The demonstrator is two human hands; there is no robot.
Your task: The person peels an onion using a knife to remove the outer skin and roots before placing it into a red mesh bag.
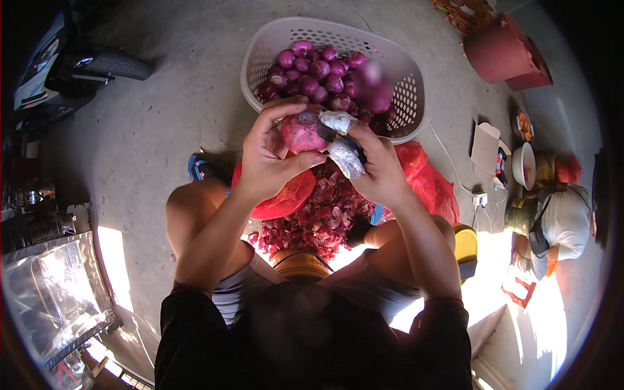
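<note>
From where I stand, the round, dull purple-red onion (301, 138) is up in the air between both hands, over the near rim of the oval, pale grey, perforated plastic basket (398, 62); the left hand (263, 153) has its grip clamped on it, with the thumb low and the other tips over the top; the right hand (383, 170) meets the opposite side with tips wrapped in shiny white material, spread a little around something dark, and I cannot tell whether that grip is clamped on the onion or on the dark piece; I would say the loose, papery skin asks for a steady left side and short, light pulls from the right, the onion being turned a bit at a time; the bare left thumb reaches close to the wrapped tips, so it had best keep out of line with that dark piece; as for edges, the basket's near rim sits just beyond the wrists, its heap of glossy purple onions (312, 73) rising behind; below lies the pile of crisp, dark-red onion skins (318, 218), between the knees, with the crumpled red mesh bag (426, 185) near the right forearm; the knees bound the elbows' swing, while grey concrete floor (175, 91) spreads out left of the basket.
</note>
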